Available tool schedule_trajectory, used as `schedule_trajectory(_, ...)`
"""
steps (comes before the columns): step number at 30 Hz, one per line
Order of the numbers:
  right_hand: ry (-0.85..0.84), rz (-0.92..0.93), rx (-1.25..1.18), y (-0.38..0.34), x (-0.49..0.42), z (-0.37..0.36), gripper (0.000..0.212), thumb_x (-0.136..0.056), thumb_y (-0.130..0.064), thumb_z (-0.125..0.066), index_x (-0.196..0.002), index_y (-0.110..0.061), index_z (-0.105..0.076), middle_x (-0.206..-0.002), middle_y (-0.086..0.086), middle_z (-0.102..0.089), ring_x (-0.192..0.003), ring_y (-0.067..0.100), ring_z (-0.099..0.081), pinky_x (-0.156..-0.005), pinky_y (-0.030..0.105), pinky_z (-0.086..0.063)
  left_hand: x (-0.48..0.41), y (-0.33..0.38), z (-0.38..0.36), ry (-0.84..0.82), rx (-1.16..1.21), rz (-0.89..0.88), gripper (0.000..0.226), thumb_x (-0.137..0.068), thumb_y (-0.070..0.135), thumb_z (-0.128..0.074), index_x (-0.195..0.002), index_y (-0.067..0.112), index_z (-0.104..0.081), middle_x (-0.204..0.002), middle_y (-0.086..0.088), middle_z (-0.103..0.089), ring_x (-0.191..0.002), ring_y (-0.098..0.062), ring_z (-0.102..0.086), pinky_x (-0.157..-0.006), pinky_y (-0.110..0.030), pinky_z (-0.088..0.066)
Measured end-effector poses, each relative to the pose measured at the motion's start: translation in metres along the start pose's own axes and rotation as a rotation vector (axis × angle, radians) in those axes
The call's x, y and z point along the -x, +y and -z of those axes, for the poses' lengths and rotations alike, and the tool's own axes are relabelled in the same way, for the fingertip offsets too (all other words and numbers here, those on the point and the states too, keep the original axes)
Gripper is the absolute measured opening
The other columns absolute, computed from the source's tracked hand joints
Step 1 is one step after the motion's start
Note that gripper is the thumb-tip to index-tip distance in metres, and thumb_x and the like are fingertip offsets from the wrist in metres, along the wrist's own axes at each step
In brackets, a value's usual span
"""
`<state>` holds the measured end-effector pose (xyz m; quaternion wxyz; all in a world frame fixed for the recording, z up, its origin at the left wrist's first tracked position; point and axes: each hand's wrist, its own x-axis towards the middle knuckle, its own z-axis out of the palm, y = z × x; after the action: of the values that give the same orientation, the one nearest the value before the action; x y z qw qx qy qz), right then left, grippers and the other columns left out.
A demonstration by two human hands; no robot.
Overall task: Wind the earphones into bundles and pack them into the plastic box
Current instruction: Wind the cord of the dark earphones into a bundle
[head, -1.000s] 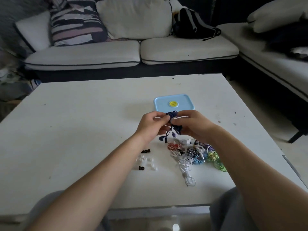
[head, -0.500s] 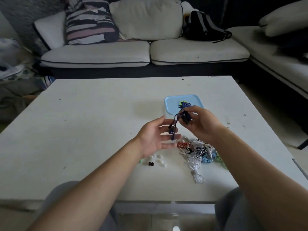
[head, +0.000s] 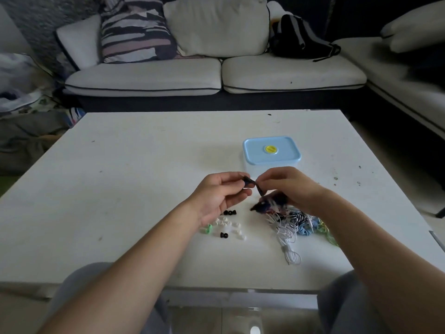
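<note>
Across the far side, at 12 o'clock, runs the pale sofa (head: 216, 75), dark piping along its seat cushions. In front of it is the big white table (head: 120, 177), scuffed and speckled.

On the sofa there's a striped cushion (head: 134, 30) up at 11 o'clock and a black backpack (head: 296, 37) slumped at 1 o'clock.

Now to the table. The plastic box (head: 255, 153) sits just past the hands at 1 o'clock, its light blue lid on, with a yellow disc in the middle of it.

Both hands are in, close together over the table. The left hand (head: 216, 196), palm turned up, pinches one end of the dark blue earphone (head: 261, 195) between thumb and fingertips. The right hand (head: 289, 186) is curled over and pinches the same cord just beside that spot. The rest of the earphone hangs bunched under its palm, low over the table. That bunch is blurred, so its shape is hard to read.

At 5 o'clock from the right hand lies the pile of earphones (head: 296, 220) on the table, white, striped, light blue and green cords tangled together. One white cord trails out toward 6 o'clock.

At 6 o'clock from the left hand lie the loose ear tips (head: 228, 225), mostly white, a few black, one green.
</note>
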<state>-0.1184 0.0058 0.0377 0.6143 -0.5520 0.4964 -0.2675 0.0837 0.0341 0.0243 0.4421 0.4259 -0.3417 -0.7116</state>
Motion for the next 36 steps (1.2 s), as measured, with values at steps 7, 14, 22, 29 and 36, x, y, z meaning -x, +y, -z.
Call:
schedule_trajectory(7,0.048,0.204,0.012,-0.007,0.003,-0.016,0.011,-0.093,-0.017,-0.067,-0.101,-0.009,-0.064,-0.096,0.015,-0.068,-0.084,0.026,-0.071,-0.081,0.040,-0.059,0.003,0.001,-0.010,-0.008,-0.231,-0.145,0.029,-0.084,-0.013,-0.065,-0.105,0.006,-0.069,-0.095,-0.014,-0.075,-0.089,-0.027,-0.072,-0.082,-0.028,-0.057)
schedule_trajectory(14,0.229,0.284,0.387,-0.008,0.002,-0.020,0.011,-0.084,-0.027,-0.077,-0.090,-0.022,-0.069,-0.083,-0.010,-0.072,-0.066,0.022,-0.069,-0.069,0.036,-0.056,0.004,0.000,-0.020,0.121,-0.564,-0.282,0.032,-0.074,0.000,-0.081,-0.096,0.017,-0.067,-0.092,-0.005,-0.076,-0.081,-0.022,-0.075,-0.081,-0.033,-0.058)
schedule_trajectory(22,0.303,0.300,0.509,-0.009,0.001,-0.025,0.013,-0.086,-0.024,-0.077,-0.089,-0.014,-0.069,-0.078,-0.006,-0.070,-0.047,-0.005,-0.056,-0.047,0.007,-0.037,0.003,-0.006,-0.026,0.179,-0.505,-0.213,0.038,-0.072,0.001,-0.083,-0.099,0.018,-0.063,-0.092,-0.001,-0.076,-0.084,-0.017,-0.074,-0.083,-0.031,-0.058)
schedule_trajectory(29,0.250,0.232,0.578,-0.001,-0.004,-0.021,0.007,-0.089,-0.025,-0.071,-0.087,-0.025,-0.064,-0.071,-0.006,-0.063,-0.061,0.007,-0.057,-0.059,0.018,-0.044,0.003,-0.001,-0.021,0.209,-0.424,-0.132,0.042,-0.075,0.000,-0.080,-0.107,0.017,-0.059,-0.098,-0.003,-0.076,-0.076,-0.010,-0.071,-0.059,-0.015,-0.050)
schedule_trajectory(36,0.210,0.139,0.379,-0.001,-0.003,-0.020,0.009,-0.096,-0.011,-0.058,-0.095,-0.013,-0.067,-0.079,-0.003,-0.067,-0.063,0.007,-0.060,-0.061,0.026,-0.054,0.001,0.001,-0.016,0.073,-0.328,-0.078,0.040,-0.083,-0.010,-0.069,-0.116,0.011,-0.061,-0.110,-0.005,-0.074,-0.097,-0.022,-0.073,-0.079,-0.025,-0.055)
